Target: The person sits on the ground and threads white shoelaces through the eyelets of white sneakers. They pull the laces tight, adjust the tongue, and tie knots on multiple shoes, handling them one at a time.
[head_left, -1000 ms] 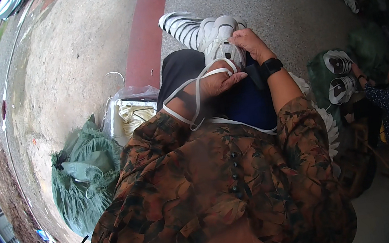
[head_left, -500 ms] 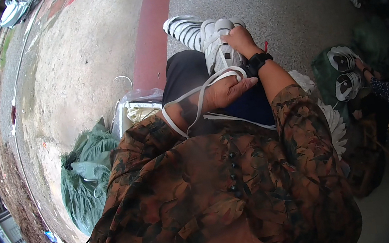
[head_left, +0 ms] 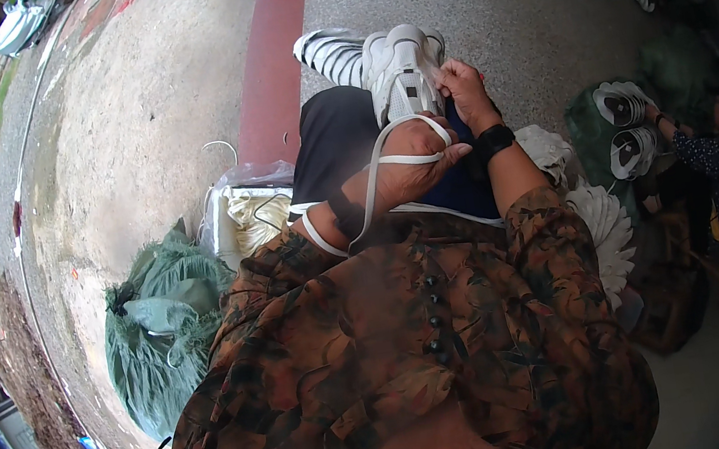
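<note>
A white shoe upper (head_left: 401, 62) lies across my lap, its toe pointing away from me. My left hand (head_left: 411, 167) is at the near end of the shoe, fingers curled and thumb sticking out to the right. A white shoelace (head_left: 375, 172) loops over those fingers and hangs down past my left wrist. At the shoe's right edge, my right hand (head_left: 468, 94) is closed in a pinch, and what its fingertips hold is too small to make out. A small red tip shows beside that hand. Beyond the lap, a row of nested white shoe uppers (head_left: 331, 54) leans against the shoe.
To my left stand a white box of pale laces (head_left: 257, 216) and a green woven sack (head_left: 162, 321). More white uppers (head_left: 604, 231) are stacked at my right. Farther right, a co-worker (head_left: 714, 161) handles uppers (head_left: 626, 127) on green sacking.
My right hand has drawn back from the top of the shoe to its right edge. The lace loop around my left hand has tightened and shifted. The view has tilted slightly.
</note>
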`<control>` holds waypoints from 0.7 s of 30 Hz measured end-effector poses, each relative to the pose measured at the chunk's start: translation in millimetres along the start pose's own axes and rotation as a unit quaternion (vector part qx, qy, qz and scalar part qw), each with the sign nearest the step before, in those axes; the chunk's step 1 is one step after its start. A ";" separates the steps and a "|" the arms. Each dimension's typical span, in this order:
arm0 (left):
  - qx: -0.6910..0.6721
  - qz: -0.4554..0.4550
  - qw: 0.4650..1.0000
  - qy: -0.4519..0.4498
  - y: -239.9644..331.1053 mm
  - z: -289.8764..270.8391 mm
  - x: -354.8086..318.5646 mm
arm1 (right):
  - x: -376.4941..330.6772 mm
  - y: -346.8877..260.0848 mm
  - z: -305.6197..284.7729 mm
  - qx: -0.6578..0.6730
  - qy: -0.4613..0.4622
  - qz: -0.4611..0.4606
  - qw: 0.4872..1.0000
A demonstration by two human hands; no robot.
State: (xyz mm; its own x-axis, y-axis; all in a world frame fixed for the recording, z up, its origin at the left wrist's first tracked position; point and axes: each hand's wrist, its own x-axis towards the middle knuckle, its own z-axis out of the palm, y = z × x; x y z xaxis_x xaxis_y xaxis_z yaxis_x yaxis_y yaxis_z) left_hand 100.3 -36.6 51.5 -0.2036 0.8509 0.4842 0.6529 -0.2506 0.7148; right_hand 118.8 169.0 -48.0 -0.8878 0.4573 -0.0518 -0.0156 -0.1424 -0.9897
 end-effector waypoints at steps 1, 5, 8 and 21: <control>-0.017 -0.004 1.000 -0.007 -1.3 0.2 -1.5 | 0.4 0.1 -0.5 -0.004 -0.001 0.000 1.000; -0.069 -0.011 0.997 -0.028 -3.9 -0.1 -5.8 | -2.6 0.7 -2.0 -0.006 0.004 -0.004 1.000; -0.076 0.003 0.997 -0.026 -5.2 -5.0 -7.4 | -3.9 -0.7 0.2 -0.018 0.012 -0.004 1.000; -0.096 0.051 0.994 0.015 -6.3 -11.2 -9.5 | -17.6 -36.4 24.9 -0.265 -0.024 -0.063 0.962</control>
State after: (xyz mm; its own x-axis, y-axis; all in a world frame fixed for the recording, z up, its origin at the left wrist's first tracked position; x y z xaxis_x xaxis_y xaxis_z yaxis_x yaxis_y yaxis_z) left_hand 90.0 -48.3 48.0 -0.1668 0.8031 0.5720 0.5201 -0.4212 0.7430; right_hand 123.4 144.3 -7.7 -0.9148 0.3984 0.0665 0.1011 0.3854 -0.9172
